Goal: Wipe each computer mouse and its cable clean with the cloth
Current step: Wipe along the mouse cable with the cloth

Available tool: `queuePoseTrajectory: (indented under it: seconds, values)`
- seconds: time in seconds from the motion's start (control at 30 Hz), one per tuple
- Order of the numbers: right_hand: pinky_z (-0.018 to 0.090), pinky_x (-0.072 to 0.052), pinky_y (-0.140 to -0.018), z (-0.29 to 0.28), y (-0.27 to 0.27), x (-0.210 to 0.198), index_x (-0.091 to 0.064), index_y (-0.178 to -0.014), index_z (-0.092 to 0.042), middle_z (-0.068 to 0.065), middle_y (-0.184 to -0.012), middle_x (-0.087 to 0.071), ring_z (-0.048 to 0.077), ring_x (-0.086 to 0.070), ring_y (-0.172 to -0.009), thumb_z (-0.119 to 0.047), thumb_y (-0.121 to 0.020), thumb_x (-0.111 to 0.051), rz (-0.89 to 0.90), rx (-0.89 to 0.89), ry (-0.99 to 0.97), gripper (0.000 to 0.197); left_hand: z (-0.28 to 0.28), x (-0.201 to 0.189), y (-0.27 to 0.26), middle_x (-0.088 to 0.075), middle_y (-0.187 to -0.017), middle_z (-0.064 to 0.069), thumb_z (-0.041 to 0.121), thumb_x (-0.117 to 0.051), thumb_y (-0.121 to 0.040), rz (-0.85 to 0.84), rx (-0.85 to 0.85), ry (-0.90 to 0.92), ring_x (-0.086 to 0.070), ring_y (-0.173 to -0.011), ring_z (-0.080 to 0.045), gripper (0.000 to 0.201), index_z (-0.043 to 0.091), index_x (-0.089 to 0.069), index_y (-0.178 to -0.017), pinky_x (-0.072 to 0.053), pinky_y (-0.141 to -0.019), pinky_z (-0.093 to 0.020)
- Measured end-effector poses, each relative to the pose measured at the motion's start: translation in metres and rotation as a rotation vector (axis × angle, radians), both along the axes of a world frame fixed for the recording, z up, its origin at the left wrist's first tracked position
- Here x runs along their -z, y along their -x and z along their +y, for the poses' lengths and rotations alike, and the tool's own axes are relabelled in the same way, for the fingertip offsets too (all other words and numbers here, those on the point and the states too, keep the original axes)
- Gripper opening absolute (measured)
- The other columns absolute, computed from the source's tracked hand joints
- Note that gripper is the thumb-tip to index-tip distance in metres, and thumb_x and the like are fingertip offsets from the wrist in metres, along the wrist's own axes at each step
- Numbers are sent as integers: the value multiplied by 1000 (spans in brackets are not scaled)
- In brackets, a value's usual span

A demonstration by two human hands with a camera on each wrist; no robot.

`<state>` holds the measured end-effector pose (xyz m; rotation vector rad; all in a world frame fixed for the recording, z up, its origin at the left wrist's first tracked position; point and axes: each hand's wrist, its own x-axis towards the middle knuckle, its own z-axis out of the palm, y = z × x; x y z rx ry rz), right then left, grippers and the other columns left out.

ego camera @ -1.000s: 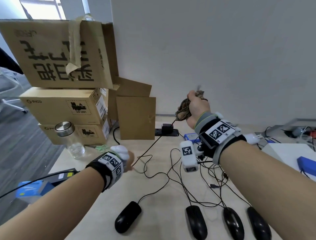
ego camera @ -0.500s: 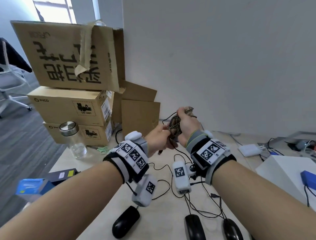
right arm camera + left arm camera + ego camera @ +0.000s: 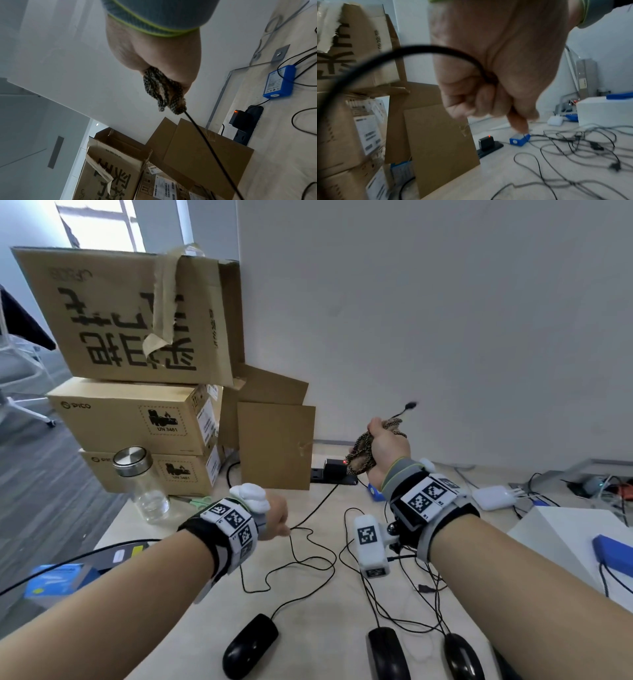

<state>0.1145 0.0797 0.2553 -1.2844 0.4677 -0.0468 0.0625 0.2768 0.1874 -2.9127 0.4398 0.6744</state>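
Note:
Three black mice lie at the table's near edge: a left mouse (image 3: 250, 645), a middle one (image 3: 388, 654) and a right one (image 3: 464, 659). My right hand (image 3: 388, 446) is raised near the wall and grips a brown patterned cloth (image 3: 359, 457) bunched round a mouse cable (image 3: 318, 505). The cable's plug (image 3: 409, 405) sticks out above the fist. Lower left, my left hand (image 3: 277, 518) is closed round the same cable, which runs taut between the hands. In the left wrist view the fist (image 3: 488, 94) pinches the black cable (image 3: 412, 50). The right wrist view shows the cloth (image 3: 161, 89) with the cable (image 3: 205, 142) leaving it.
Stacked cardboard boxes (image 3: 137, 412) stand at the back left with a glass jar (image 3: 140, 484) in front. A power strip (image 3: 332, 474) and blue adapter (image 3: 375, 493) lie by the wall. Tangled cables (image 3: 394, 594) cover the middle. A white box (image 3: 565, 542) sits right.
Half a second ago both hands met at the cloth. The left hand has since dropped down and left along the cable, while the right rose with the cloth to the plug end.

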Motion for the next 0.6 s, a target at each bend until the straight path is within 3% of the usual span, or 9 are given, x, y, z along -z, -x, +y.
queuePoseTrajectory:
  seconds: [0.07, 0.13, 0.2, 0.23, 0.33, 0.4, 0.47, 0.53, 0.6]
  values:
    - [32, -48, -47, -1, 0, -1, -50, -83, -9, 11, -83, -49, 23, -51, -42, -31, -98, -55, -10, 10, -5, 27, 4, 12, 5, -67, -117, -6, 40, -55, -96, 78, -61, -99, -63, -105, -24, 36, 10, -66, -113, -40, -74, -28]
    - [34, -49, -49, 1, -1, -1, -50, -84, -8, 13, -84, -50, 24, -51, -46, -33, -98, -55, -10, 7, -13, 28, 5, 14, 5, -63, -127, -7, 36, -58, -95, 56, -109, -116, -60, -115, -21, 38, 11, -61, -123, -44, -84, -27]
    - [36, -47, -52, 7, 2, 1, -51, -83, -8, 13, -77, -52, 27, -54, -51, -34, -97, -56, -14, -21, -26, 30, 0, 7, -2, -57, -134, -6, 32, -52, -98, -27, -153, 44, -56, -120, -23, 39, 16, -54, -133, -44, -96, -31]
    - [37, -47, -54, 11, 3, 4, -52, -83, -8, 14, -78, -53, 29, -57, -58, -35, -96, -57, -11, -36, -30, 31, -6, 1, -6, -57, -134, -5, 31, -49, -100, -92, -189, 222, -57, -119, -24, 37, 20, -50, -135, -45, -97, -33]
    - [46, -49, -68, 21, 8, 15, -54, -82, -8, 15, -81, -54, 31, -58, -74, -35, -93, -62, -8, -62, -73, 30, -37, -19, -7, -68, -113, -4, 31, -42, -102, -216, -439, 1007, -64, -100, -23, 29, 21, -49, -128, -51, -89, -36]
    - [47, -50, -71, 26, 11, 19, -55, -81, -7, 11, -73, -55, 28, -58, -68, -30, -95, -61, -13, -72, -110, 27, -57, -28, -4, -69, -100, -10, 34, -37, -103, -27, -675, 1408, -66, -82, -25, 30, 16, -48, -124, -51, -81, -37]
    - [44, -51, -68, 28, 13, 22, -56, -81, -6, 9, -69, -57, 25, -58, -62, -28, -96, -60, -15, -91, -118, 26, -68, -32, -2, -62, -86, -12, 36, -34, -104, 150, -853, 1640, -57, -64, -23, 31, 11, -48, -117, -52, -67, -36]
    - [43, -52, -67, 29, 15, 21, -56, -80, -7, 9, -67, -57, 24, -57, -59, -28, -96, -59, -34, -98, -113, 26, -67, -32, -5, -55, -81, -7, 41, -35, -103, 1, -874, 1563, -48, -63, -20, 36, 11, -52, -110, -44, -54, -30]
    - [47, -54, -71, 26, 14, 17, -57, -80, -9, 9, -67, -58, 24, -57, -59, -30, -97, -58, -33, -84, -91, 27, -60, -25, -7, -56, -80, 0, 47, -38, -100, -276, -754, 1348, -48, -67, -18, 39, 14, -58, -100, -39, -58, -28]
